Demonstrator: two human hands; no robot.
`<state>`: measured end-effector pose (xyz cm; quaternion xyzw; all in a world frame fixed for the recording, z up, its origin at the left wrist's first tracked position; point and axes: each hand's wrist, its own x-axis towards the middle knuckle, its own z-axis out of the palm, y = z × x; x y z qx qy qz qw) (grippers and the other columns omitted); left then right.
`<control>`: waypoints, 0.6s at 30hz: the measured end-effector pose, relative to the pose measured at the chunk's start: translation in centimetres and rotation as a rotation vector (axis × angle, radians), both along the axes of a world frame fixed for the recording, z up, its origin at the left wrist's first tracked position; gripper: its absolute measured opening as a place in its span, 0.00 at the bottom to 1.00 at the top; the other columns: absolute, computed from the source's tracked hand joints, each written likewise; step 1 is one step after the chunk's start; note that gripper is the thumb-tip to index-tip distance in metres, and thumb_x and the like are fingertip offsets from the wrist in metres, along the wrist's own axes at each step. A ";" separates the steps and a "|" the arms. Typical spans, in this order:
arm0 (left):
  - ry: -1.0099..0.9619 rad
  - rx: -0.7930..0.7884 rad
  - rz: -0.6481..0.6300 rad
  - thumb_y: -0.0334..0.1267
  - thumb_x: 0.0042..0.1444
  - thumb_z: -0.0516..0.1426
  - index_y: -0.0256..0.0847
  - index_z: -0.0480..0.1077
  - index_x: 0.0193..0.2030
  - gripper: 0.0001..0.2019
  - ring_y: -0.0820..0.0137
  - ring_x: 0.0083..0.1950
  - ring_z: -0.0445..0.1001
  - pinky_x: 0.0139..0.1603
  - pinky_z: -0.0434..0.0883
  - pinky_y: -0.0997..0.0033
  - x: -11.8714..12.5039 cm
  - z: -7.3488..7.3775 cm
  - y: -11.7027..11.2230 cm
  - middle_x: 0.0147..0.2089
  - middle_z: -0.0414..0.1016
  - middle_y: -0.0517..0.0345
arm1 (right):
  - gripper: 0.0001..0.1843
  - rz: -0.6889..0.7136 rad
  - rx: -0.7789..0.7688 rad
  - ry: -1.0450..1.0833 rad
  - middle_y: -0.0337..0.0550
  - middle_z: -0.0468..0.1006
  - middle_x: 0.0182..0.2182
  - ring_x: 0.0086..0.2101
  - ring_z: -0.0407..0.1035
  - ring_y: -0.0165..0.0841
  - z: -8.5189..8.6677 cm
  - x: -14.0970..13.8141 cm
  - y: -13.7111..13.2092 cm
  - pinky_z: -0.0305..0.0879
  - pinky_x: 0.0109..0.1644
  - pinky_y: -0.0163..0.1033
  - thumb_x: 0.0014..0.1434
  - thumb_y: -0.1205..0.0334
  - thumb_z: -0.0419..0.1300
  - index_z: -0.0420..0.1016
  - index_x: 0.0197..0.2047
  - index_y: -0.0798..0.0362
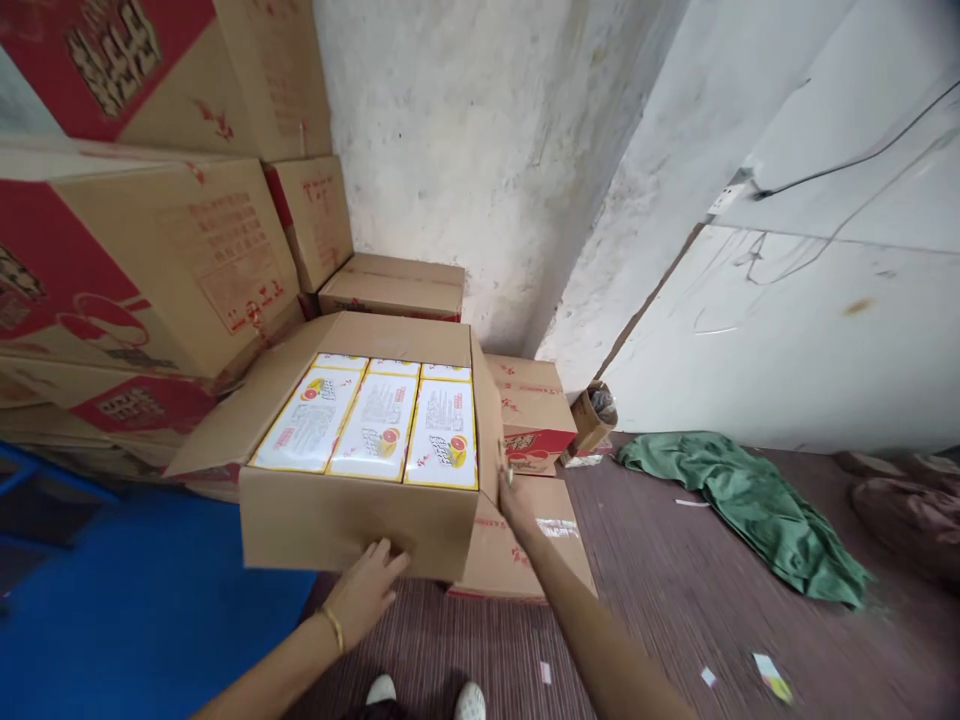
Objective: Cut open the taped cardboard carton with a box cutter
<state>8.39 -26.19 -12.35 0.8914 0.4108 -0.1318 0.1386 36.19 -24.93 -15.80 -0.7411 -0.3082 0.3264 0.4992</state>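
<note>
An open cardboard carton (360, 520) stands before me, its flaps folded outward. White boxes (386, 425) with yellow edges and grapefruit pictures fill it in rows. My left hand (367, 580) has its bent fingers on the front flap, near the lower edge. At the carton's right front corner, my right hand (517, 505) holds the side flap (489, 430); part of its fingers is hidden behind the cardboard.
Large red-and-brown cartons (210, 260) are stacked at the left. More closed cartons (525, 400) stand behind and right. A green cloth (750, 510) lies on the striped floor, with paper scraps nearby. A blue surface (150, 610) is at lower left.
</note>
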 end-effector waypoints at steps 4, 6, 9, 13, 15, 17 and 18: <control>-0.016 0.026 -0.066 0.22 0.50 0.50 0.49 0.65 0.63 0.33 0.56 0.62 0.63 0.63 0.64 0.50 0.2 -1.5 4.7 0.61 0.62 0.45 | 0.42 0.125 0.217 0.244 0.50 0.81 0.29 0.37 0.76 0.45 0.0 -5.6 -0.2 0.72 0.41 0.47 0.53 0.26 0.45 0.79 0.42 0.54; -0.011 0.040 -0.128 0.21 0.50 0.48 0.51 0.66 0.62 0.33 0.58 0.61 0.64 0.63 0.65 0.51 -0.2 -1.6 5.4 0.59 0.64 0.48 | 0.45 0.154 0.294 0.366 0.50 0.81 0.30 0.37 0.76 0.45 0.2 -6.7 -0.4 0.72 0.39 0.47 0.52 0.23 0.43 0.79 0.43 0.54; 0.093 0.014 -0.105 0.23 0.51 0.49 0.49 0.67 0.61 0.31 0.56 0.61 0.65 0.61 0.67 0.51 -0.3 -0.6 3.8 0.61 0.62 0.45 | 0.42 0.113 0.246 0.357 0.51 0.82 0.34 0.40 0.76 0.48 1.0 -6.0 -0.7 0.72 0.40 0.49 0.51 0.24 0.46 0.80 0.43 0.53; 0.068 -0.006 -0.073 0.30 0.58 0.48 0.43 0.73 0.50 0.18 0.60 0.50 0.72 0.51 0.73 0.58 -0.3 1.3 -0.8 0.51 0.71 0.45 | 0.39 -0.054 0.121 0.188 0.54 0.79 0.47 0.52 0.71 0.48 3.0 -4.4 -0.9 0.70 0.51 0.49 0.57 0.32 0.45 0.78 0.50 0.54; -0.102 0.146 -0.120 0.31 0.60 0.46 0.46 0.72 0.49 0.17 0.63 0.47 0.73 0.47 0.73 0.63 -1.7 3.2 -1.9 0.47 0.73 0.49 | 0.37 -0.085 0.152 0.123 0.52 0.75 0.53 0.56 0.67 0.46 4.2 -4.7 -1.0 0.66 0.57 0.50 0.59 0.36 0.44 0.73 0.57 0.54; -0.254 0.418 -0.097 0.33 0.61 0.47 0.51 0.71 0.53 0.18 0.61 0.53 0.71 0.52 0.71 0.60 -4.5 6.4 -1.2 0.52 0.72 0.50 | 0.34 -0.065 0.200 0.033 0.51 0.72 0.58 0.60 0.63 0.45 5.1 -5.9 -1.0 0.61 0.61 0.51 0.61 0.40 0.45 0.70 0.60 0.53; -0.286 0.569 -0.031 0.34 0.61 0.47 0.51 0.71 0.54 0.18 0.59 0.56 0.70 0.55 0.69 0.56 -6.1 8.5 0.0 0.54 0.71 0.49 | 0.33 -0.059 0.217 -0.027 0.51 0.70 0.59 0.61 0.61 0.46 5.4 -6.6 -1.0 0.59 0.63 0.53 0.61 0.41 0.46 0.70 0.60 0.53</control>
